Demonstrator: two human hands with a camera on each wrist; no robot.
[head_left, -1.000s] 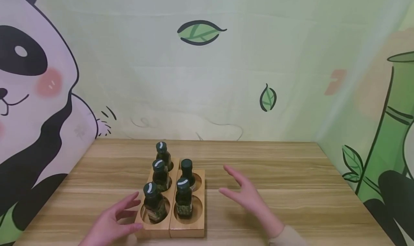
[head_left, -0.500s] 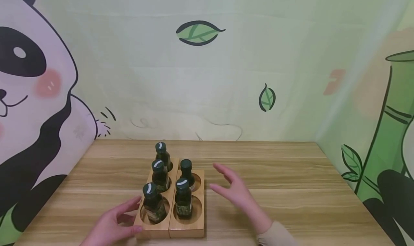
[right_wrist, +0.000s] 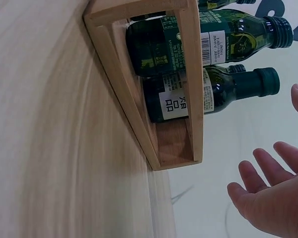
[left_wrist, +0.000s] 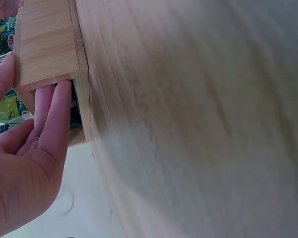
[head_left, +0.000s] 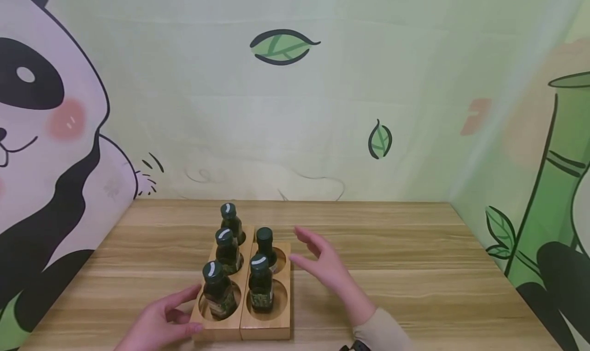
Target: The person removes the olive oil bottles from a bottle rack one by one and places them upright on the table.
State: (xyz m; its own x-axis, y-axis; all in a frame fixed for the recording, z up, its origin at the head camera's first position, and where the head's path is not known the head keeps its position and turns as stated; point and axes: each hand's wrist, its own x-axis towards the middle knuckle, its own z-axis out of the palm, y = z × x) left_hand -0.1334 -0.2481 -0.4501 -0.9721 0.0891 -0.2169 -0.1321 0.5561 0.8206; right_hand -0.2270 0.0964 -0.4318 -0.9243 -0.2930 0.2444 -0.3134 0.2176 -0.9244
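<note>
Two wooden bottle racks stand side by side. The left rack (head_left: pixel 216 333) holds three dark green bottles (head_left: pixel 218 295), each upright in a round hole; the right rack (head_left: pixel 266 333) holds two more bottles (head_left: pixel 261 292). My left hand (head_left: pixel 161 317) grips the left rack's near corner, thumb at its front end. In the left wrist view, fingertips of this hand (left_wrist: pixel 27 168) reach inside the rack's open side, under its top board. To the right of the right rack, my right hand (head_left: pixel 324 264) hovers with fingers spread, holding nothing. The right wrist view shows the same hand (right_wrist: pixel 275 196) apart from the bottles.
The wood-grain table (head_left: pixel 415 269) extends to both sides of the racks. Behind it hangs a pale green cloth backdrop (head_left: pixel 198 110) printed with a panda, leaves and bamboo. A dark wristband (head_left: pixel 355 346) shows at my right sleeve.
My right hand has moved left, closer to the right rack. The left hand has settled against the left rack's corner. The racks and bottles stay in place.
</note>
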